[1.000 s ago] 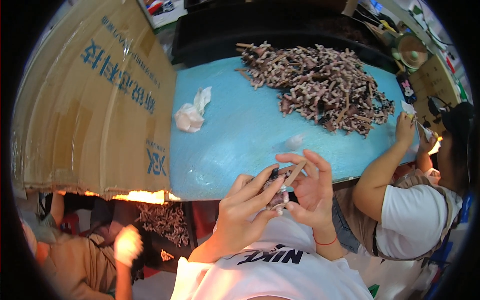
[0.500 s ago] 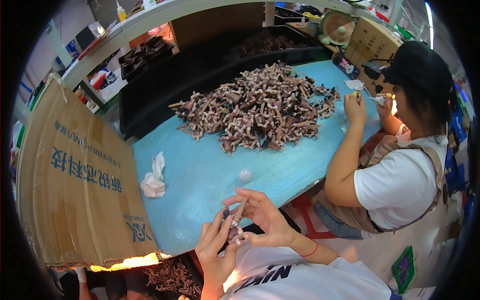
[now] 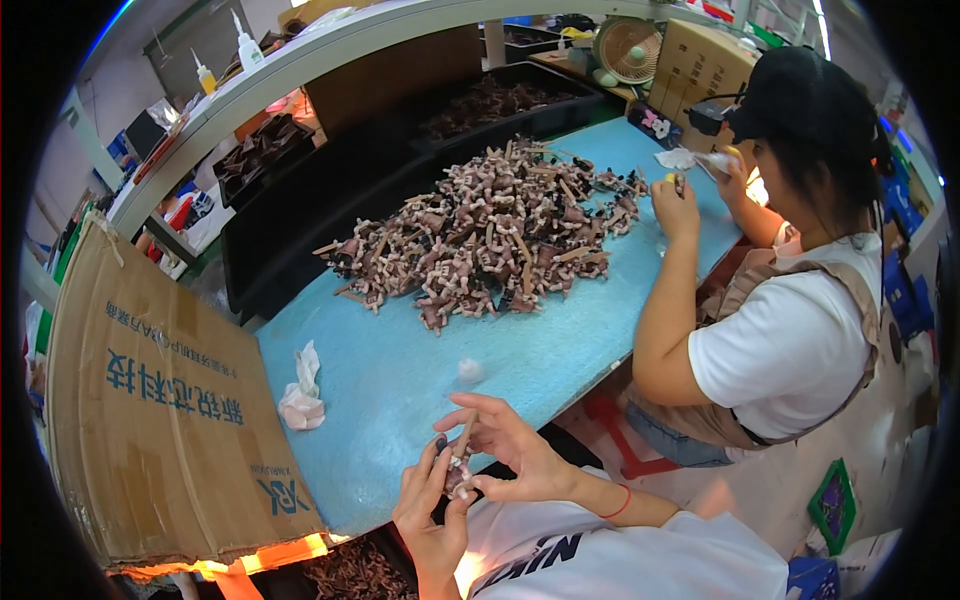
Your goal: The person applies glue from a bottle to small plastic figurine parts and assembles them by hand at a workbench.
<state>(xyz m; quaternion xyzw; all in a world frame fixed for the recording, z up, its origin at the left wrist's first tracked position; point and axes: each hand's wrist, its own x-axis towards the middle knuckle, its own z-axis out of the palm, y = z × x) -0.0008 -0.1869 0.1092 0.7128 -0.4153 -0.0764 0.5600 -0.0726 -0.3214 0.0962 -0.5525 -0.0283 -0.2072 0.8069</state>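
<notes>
Both my hands meet over the near edge of a blue table (image 3: 400, 390). My left hand (image 3: 428, 505) grips a small brown and pink moulded piece (image 3: 459, 478) from below. My right hand (image 3: 508, 450) pinches a thin stick (image 3: 464, 436) that rises from that piece, its other fingers spread. A big heap of similar brown and pink stick-mounted pieces (image 3: 490, 235) lies in the middle of the table, well beyond my hands.
A crumpled white cloth (image 3: 301, 396) and a small white wad (image 3: 470, 371) lie on the table. A large cardboard box (image 3: 160, 400) stands at my left. A co-worker in a black cap (image 3: 790, 300) sits at my right, hands at the table's far end. Black trays (image 3: 300, 230) sit behind.
The view has swung rightward, so the heap and the co-worker sit more central. My hands stay together on the same small piece, lower in the picture.
</notes>
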